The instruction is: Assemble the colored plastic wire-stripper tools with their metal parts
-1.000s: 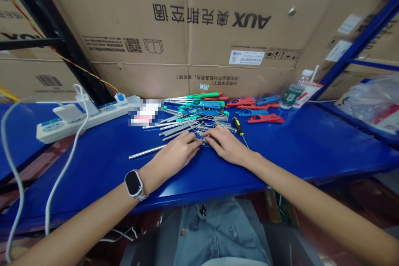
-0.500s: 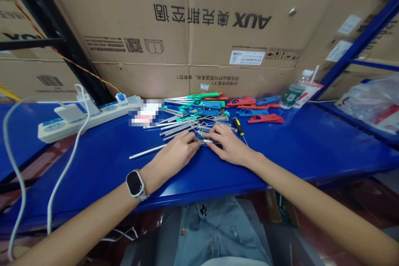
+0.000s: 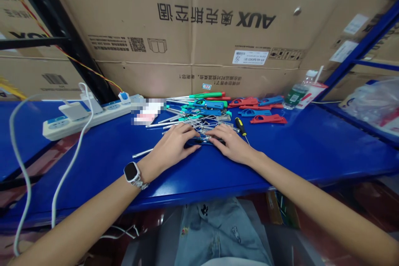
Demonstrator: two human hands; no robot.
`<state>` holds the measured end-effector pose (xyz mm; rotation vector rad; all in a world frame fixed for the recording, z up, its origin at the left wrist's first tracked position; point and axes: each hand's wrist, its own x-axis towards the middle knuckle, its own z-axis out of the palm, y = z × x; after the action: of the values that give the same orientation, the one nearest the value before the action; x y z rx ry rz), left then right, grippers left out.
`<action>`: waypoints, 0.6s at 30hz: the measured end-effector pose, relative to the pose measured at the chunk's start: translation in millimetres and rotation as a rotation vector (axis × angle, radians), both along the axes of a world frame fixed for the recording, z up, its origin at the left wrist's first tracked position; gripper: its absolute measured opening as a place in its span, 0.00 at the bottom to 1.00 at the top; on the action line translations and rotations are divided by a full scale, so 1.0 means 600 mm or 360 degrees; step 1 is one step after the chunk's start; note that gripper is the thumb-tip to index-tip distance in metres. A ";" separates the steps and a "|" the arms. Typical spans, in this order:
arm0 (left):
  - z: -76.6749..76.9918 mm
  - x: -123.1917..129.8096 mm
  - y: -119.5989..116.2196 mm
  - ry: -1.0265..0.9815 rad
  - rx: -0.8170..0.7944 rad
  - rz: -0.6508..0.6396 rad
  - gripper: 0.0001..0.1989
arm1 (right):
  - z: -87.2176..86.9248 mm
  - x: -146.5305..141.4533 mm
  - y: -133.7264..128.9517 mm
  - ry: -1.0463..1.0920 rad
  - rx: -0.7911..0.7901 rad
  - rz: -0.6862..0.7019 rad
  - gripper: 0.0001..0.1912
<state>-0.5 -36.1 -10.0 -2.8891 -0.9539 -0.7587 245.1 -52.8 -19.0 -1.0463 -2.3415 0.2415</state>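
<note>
A long-necked lighter lies low over the blue table in front of me; its metal tube [image 3: 143, 153] sticks out to the left from beneath my left hand [image 3: 174, 145]. The thumb and forefinger of that hand are apart, on either side of the lighter's dark body. My right hand [image 3: 229, 143] closes its fingers around the small shiny end [image 3: 204, 138] of the same piece. Fingers cover most of the body. Just behind the hands lies a heap of lighter parts: metal tubes, thin wires [image 3: 205, 122], and blue handles [image 3: 207, 112] and green handles [image 3: 207, 95].
Right of the heap are a yellow-black screwdriver [image 3: 240, 126], red handle shells [image 3: 268, 119] and blue handle shells [image 3: 255, 113]. A bottle [image 3: 294, 96] and a cup [image 3: 308, 95] stand farther right. A power strip [image 3: 51, 129] with cables lies left. Cardboard [image 3: 212, 58] backs the table.
My left thumb and forefinger have moved apart, and the left hand has shifted slightly left. My right hand stays at the lighter. The view has shifted a little.
</note>
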 end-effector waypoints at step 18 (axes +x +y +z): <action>-0.004 0.006 -0.009 -0.0071 0.0152 -0.0121 0.11 | -0.002 -0.029 0.003 0.0201 -0.0089 -0.0174 0.06</action>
<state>3.3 -41.4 -12.2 -2.8516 -0.7924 -0.8518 227.5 -51.1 -20.3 -1.1479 -2.1694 0.3234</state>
